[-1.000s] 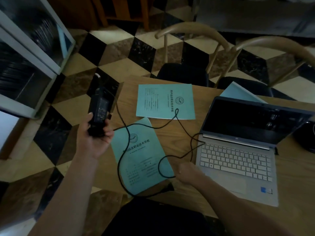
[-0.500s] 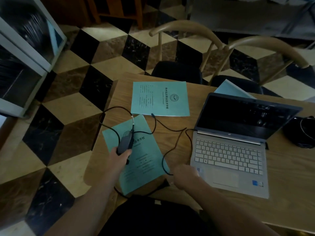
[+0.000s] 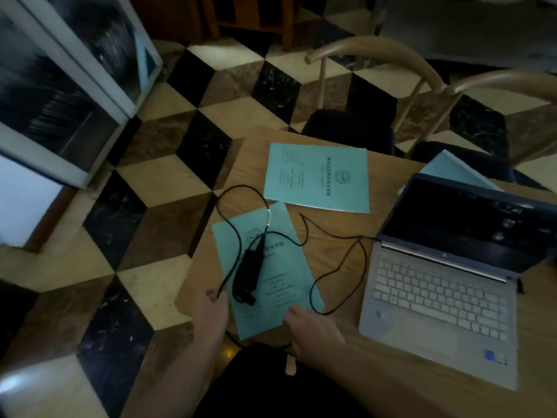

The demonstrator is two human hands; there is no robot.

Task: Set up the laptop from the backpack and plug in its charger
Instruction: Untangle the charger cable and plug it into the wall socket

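Observation:
The silver laptop (image 3: 437, 300) stands open on the wooden table (image 3: 337, 260) at the right, its screen dark. The black charger brick (image 3: 248, 271) lies on a teal booklet (image 3: 280, 285) near the table's left front corner. Its thin cable (image 3: 337, 267) loops over the table to the laptop's left edge. My left hand (image 3: 211, 312) is just in front of the brick, off it, with fingertips by the cable. My right hand (image 3: 310, 327) rests at the booklet's front corner beside a cable loop; blur hides its fingers. A black backpack (image 3: 271, 384) sits below the table edge.
A second teal booklet (image 3: 318, 178) lies behind the first, and a third (image 3: 452, 168) shows behind the laptop lid. Two wooden chairs (image 3: 422, 73) stand at the far side. A white cabinet (image 3: 69, 95) stands on the checkered floor at the left.
My left hand brought the charger brick down from the air at the left, laid it on the near booklet and let go. My right hand stayed near the table's front edge.

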